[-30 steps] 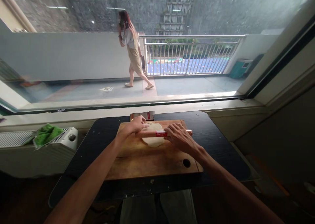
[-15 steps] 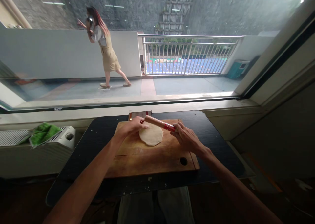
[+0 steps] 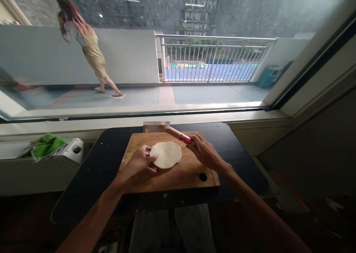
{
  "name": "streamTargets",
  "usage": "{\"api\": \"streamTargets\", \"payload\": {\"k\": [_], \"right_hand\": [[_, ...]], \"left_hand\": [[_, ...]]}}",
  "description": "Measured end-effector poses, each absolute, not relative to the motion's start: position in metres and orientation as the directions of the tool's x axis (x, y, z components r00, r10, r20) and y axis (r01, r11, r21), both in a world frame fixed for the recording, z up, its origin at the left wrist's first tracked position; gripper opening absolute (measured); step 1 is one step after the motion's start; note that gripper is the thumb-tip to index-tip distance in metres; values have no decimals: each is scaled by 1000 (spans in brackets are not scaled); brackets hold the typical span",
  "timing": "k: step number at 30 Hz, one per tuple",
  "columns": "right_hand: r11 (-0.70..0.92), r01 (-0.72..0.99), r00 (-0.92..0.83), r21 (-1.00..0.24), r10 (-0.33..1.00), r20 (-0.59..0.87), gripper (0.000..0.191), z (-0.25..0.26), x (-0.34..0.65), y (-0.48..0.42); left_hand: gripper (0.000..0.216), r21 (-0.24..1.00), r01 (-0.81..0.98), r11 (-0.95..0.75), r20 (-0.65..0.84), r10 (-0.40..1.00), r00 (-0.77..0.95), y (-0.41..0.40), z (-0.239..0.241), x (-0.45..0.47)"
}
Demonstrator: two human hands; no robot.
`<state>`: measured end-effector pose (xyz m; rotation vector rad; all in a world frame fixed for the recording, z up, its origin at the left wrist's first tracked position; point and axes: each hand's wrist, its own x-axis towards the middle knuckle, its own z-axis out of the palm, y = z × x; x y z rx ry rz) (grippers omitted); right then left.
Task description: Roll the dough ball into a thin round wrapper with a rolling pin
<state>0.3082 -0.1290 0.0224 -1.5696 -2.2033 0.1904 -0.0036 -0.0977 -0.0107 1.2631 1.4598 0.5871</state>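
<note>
A flat, pale round of dough (image 3: 167,155) is over the wooden cutting board (image 3: 144,188). My left hand (image 3: 139,160) pinches its left edge, thumb on top and fingers at the rim. My right hand (image 3: 203,150) is closed around the near end of a rolling pin (image 3: 178,133) with a red label. The pin slants up and left, just beyond the dough and apart from it. Its far end reaches toward a blurred-out flat item (image 3: 156,127) at the table's back edge.
The board lies on a black table (image 3: 94,164) against the window sill (image 3: 194,118). A green cloth (image 3: 48,146) rests on a white radiator (image 3: 75,143) at left. Outside the window, a person (image 3: 89,47) walks along a walkway with a metal railing (image 3: 217,60).
My left hand has let go of the rolling pin's far end and come down to the dough's left edge. The dough has shifted slightly left. Outside, the person has walked left.
</note>
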Motion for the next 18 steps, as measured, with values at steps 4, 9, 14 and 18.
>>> {"api": "streamTargets", "payload": {"k": [4, 9, 14, 18], "right_hand": [[400, 873, -354, -279, 913, 203, 16, 23, 289, -132], [583, 798, -556, -150, 810, 187, 26, 16, 263, -139], [682, 725, -663, -95, 729, 173, 26, 9, 250, -147], [494, 857, -449, -149, 856, 255, 49, 3, 243, -144]], "left_hand": [[40, 588, 788, 185, -253, 967, -38, -102, 24, -32], [41, 381, 891, -246, 289, 947, 138, -102, 25, -27], [47, 311, 860, -405, 272, 905, 328, -107, -19, -4], [52, 218, 889, -402, 323, 890, 323, -107, -24, 0]]}}
